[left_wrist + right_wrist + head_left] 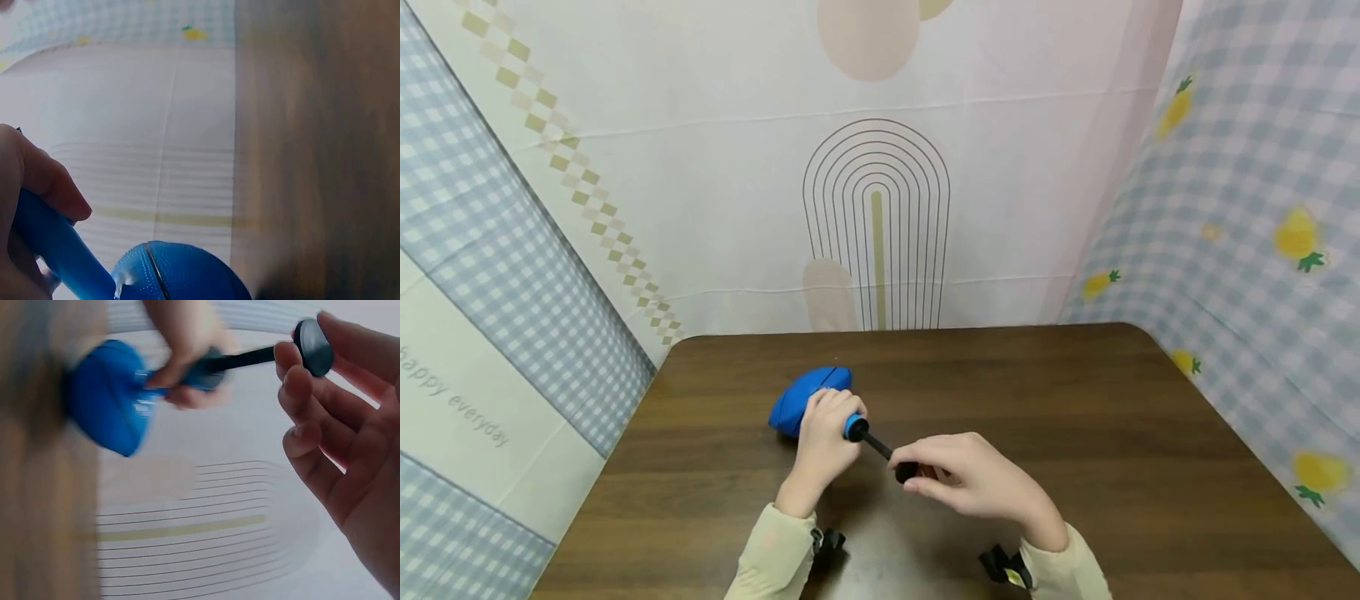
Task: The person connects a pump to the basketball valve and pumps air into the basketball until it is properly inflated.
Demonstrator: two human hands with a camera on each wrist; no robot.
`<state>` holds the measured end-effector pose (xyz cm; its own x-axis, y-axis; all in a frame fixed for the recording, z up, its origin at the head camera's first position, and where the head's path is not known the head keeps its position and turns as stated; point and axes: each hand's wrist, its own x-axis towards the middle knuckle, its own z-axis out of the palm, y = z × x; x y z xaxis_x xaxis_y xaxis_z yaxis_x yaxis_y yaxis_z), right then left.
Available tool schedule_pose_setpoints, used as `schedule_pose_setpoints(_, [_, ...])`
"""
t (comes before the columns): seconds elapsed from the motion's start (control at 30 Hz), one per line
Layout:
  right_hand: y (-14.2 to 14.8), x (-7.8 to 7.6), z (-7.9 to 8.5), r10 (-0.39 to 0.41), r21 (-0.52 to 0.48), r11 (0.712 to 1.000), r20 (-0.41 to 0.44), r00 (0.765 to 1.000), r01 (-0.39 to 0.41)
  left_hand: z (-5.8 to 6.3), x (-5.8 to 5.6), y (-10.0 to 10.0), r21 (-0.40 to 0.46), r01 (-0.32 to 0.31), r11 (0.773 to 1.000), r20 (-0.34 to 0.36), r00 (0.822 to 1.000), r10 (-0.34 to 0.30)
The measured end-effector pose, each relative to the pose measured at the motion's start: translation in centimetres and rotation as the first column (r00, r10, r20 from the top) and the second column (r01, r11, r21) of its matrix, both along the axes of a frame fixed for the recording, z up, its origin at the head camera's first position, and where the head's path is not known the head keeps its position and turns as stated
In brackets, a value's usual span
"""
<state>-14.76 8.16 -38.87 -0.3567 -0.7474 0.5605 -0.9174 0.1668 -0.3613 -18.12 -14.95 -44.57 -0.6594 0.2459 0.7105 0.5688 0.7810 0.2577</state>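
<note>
A blue ball with dark seams (799, 403), pointed at the ends like a football, sits left of the table's middle. My left hand (826, 429) grips the blue barrel of a hand ball pump (59, 247), which slants down to the ball's surface in the left wrist view. Out of the barrel's other end sticks a long black rod (247, 359), tipped by a round black knob (315, 349). My right hand (977, 475) holds that knob between thumb and fingers. The needle end is hidden behind the left hand in the head view.
Both hands work over a dark brown wooden table (1045, 383) with rounded far corners. A pale printed cloth (737, 208) hangs behind it, and blue checked cloths (1247, 275) hang at the sides. Black straps (996, 565) sit at the wrists.
</note>
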Motion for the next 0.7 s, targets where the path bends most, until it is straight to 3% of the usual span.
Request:
schedule_pose_setpoints(0.13, [-0.2, 0.3, 0.5, 0.038, -0.091, 0.995, -0.029, 0.999, -0.041, 0.3, 0.2, 0.5, 0.046, 0.024, 0.999, -0.021, 1.0, -0.023])
schedule_pose_setpoints(0.27, [-1.5, -0.4, -1.1, 0.013, -0.122, 0.992, 0.023, 1.0, -0.01, 0.4, 0.8, 2.3, 0.046, 0.153, 0.987, -0.036, 0.988, -0.152])
schedule_pose_setpoints(0.33, [-1.9, -0.8, -2.2, -0.037, -0.11, 0.993, 0.053, 0.998, 0.042, 0.3, 1.1, 3.1, 0.011, 0.179, 0.984, -0.033, 0.983, -0.179])
schedule_pose_setpoints(0.5, [-2.2, -1.2, -3.6, -0.115, -0.093, 0.987, 0.13, 0.985, 0.128, 0.1, 1.7, 3.4, -0.081, 0.107, 0.991, -0.026, 0.994, -0.109])
schedule_pose_setpoints(0.7, [-1.6, 0.1, -0.9, -0.054, -0.046, 0.997, 0.115, 0.992, 0.059, 0.4, 0.7, 1.2, -0.031, 0.044, 0.999, -0.009, 0.999, -0.045])
